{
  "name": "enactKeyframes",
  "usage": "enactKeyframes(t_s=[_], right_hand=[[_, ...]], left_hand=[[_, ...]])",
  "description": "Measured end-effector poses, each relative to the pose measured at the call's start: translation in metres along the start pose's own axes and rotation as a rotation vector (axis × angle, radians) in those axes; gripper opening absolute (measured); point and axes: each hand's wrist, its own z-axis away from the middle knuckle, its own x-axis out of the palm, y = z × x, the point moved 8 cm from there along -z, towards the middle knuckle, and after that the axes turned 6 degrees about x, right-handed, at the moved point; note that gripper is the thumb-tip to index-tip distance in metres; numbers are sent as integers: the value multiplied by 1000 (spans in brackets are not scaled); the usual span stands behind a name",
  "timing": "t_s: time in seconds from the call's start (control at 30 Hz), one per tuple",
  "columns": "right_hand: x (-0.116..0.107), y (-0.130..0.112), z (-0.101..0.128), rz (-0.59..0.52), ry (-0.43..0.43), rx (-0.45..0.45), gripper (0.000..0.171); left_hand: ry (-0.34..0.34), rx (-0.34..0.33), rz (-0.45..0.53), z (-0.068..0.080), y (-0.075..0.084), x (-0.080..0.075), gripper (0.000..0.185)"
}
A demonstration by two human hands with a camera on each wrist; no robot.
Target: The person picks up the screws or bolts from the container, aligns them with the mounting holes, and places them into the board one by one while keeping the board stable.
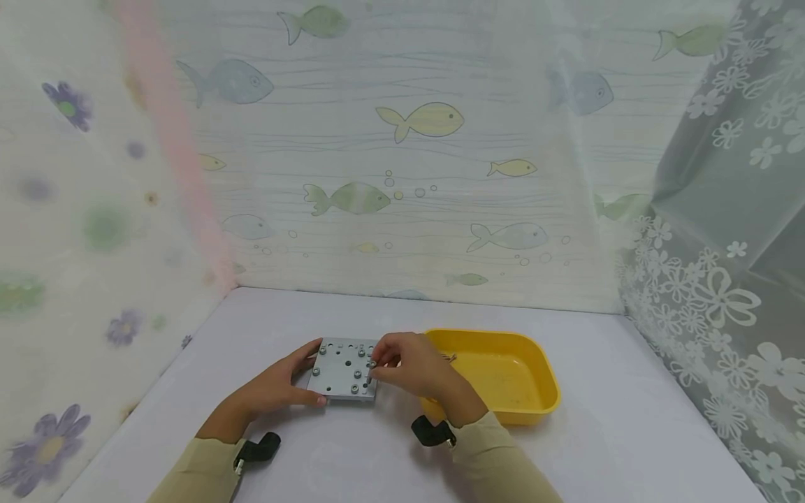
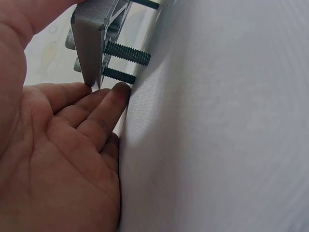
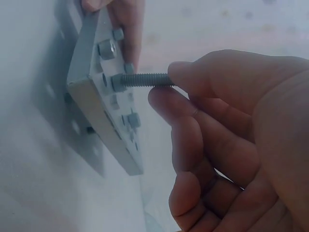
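A silver metal plate (image 1: pixel 336 384) with holes and several socket-head bolts lies over the table. In the left wrist view, threaded bolt shanks (image 2: pixel 128 52) stick out beneath it. My left hand (image 1: pixel 277 384) grips the plate's left side, thumb at the near corner and fingers at the far one. With thumb and index finger, my right hand (image 1: pixel 411 363) pinches a bolt (image 3: pixel 147 80) at the plate's right side. The bolt's threaded shank shows between the fingertips and the plate's top face; its end is hidden in the fingers.
Right of the plate stands a yellow tray (image 1: pixel 547 391), partly behind my right hand and wrist. Small copper-coloured pieces (image 1: pixel 449 358) lie at its left side. A white cloth covers the table (image 1: pixel 352 454). Patterned curtains (image 1: pixel 415 230) hang at the back and both sides.
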Motion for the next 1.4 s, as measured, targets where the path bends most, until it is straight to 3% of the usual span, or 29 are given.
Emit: enactKeyframes(t_s=[1.4], right_hand=[[12, -4, -1, 35, 1, -22, 13]], left_hand=[[-7, 4, 12, 1, 8, -1, 120]])
